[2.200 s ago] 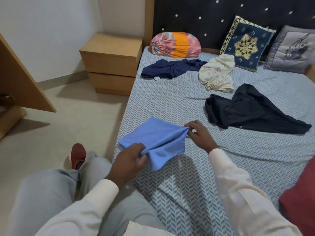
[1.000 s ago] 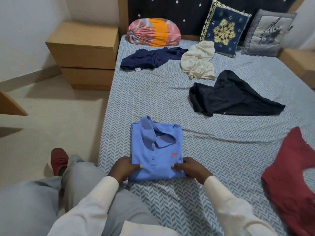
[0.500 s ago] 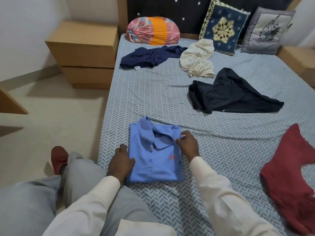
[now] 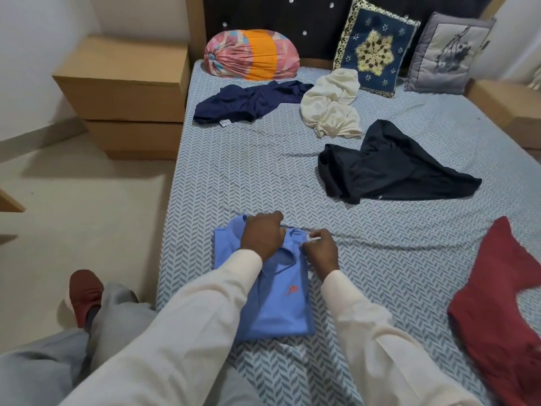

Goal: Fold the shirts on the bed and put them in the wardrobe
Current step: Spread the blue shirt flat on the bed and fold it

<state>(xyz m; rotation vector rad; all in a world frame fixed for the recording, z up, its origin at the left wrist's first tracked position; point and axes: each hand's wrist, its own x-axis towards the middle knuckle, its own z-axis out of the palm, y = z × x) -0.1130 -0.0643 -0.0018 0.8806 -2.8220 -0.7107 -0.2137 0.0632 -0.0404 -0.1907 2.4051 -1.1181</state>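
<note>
1. The blue polo shirt [image 4: 278, 306] lies folded, placket up, on the bed [image 4: 248, 177] near its 6 o'clock edge, directly in front of the person.
2. The left hand [image 4: 262, 237] curls its fingers onto the back of the collar. The right hand [image 4: 320, 253], at its 3 o'clock, pinches the collar tip, so both are clamped on cloth.
3. Done well, I judge, this means light, even tugs to lay the collar flat and symmetric, without dragging the folds below out of square.
4. 4 shirts lie crumpled: navy shirt [image 4: 251, 104] at 12 o'clock, cream shirt [image 4: 330, 109] at 1, black shirt [image 4: 389, 168] at 2 and red shirt [image 4: 503, 303] at 3.
5. The left fingertips are hidden under the knuckles, the left sleeve [image 4: 205, 317] covers part of the polo, the frame cuts the red shirt, and no wardrobe shows.
</note>
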